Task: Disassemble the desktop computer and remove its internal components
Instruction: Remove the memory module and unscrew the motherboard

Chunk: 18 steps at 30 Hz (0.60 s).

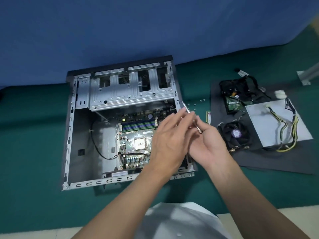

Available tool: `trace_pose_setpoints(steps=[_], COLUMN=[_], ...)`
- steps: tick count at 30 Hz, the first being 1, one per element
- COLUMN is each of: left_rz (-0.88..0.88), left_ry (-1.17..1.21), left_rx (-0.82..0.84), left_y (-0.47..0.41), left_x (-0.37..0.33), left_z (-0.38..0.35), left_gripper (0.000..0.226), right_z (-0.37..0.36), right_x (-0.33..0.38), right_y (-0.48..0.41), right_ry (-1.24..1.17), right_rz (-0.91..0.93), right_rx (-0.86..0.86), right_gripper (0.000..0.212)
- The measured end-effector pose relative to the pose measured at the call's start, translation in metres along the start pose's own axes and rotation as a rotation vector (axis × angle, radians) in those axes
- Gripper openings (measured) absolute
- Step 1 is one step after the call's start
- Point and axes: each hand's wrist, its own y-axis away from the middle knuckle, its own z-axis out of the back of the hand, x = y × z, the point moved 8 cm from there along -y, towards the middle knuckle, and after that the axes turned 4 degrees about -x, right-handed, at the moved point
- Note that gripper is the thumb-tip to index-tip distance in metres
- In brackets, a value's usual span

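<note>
Green table (34, 135) runs below a blue backdrop (103, 31). At left I see the open computer case (70, 128) lying flat, its motherboard (136, 144) seated inside. Over the case's right edge, my left hand (165, 140) reaches with fairly straight fingers to a thin metal tool (184, 107). My right hand (208, 145) pinches the tool's lower end. Further right, a dark mat (259, 163) carries a fan (234, 133) and a power supply (269, 121).
</note>
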Motion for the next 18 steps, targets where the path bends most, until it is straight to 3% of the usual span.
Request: trace_pose_setpoints(steps=[3, 6, 8, 11, 14, 18], left_rz=[0.031, 0.059, 0.239, 0.708, 1.020, 0.972], left_ry=[-0.024, -0.008, 0.019, 0.115, 0.186, 0.238], left_rx=[0.130, 0.138, 0.112, 0.165, 0.558, 0.983], left_y=[-0.002, 0.000, 0.008, 0.029, 0.059, 0.081], left_x=[-0.002, 0.007, 0.029, 0.082, 0.114, 0.103], left_z=[-0.023, -0.024, -0.019, -0.023, -0.052, -0.084], left_gripper=[0.049, 0.051, 0.044, 0.031, 0.018, 0.026], right_z=[0.005, 0.021, 0.043, 0.076, 0.102, 0.119], right_x=[0.011, 0.030, 0.046, 0.053, 0.047, 0.039], right_y=[0.000, -0.010, -0.020, -0.036, -0.051, -0.068], right_ry=[-0.011, -0.024, 0.024, 0.080, 0.146, 0.214], right_rz=[-0.016, 0.030, 0.111, 0.122, 0.091, 0.084], right_rx=[-0.037, -0.069, -0.139, -0.225, -0.294, -0.343], right_gripper=[0.028, 0.030, 0.031, 0.027, 0.025, 0.020])
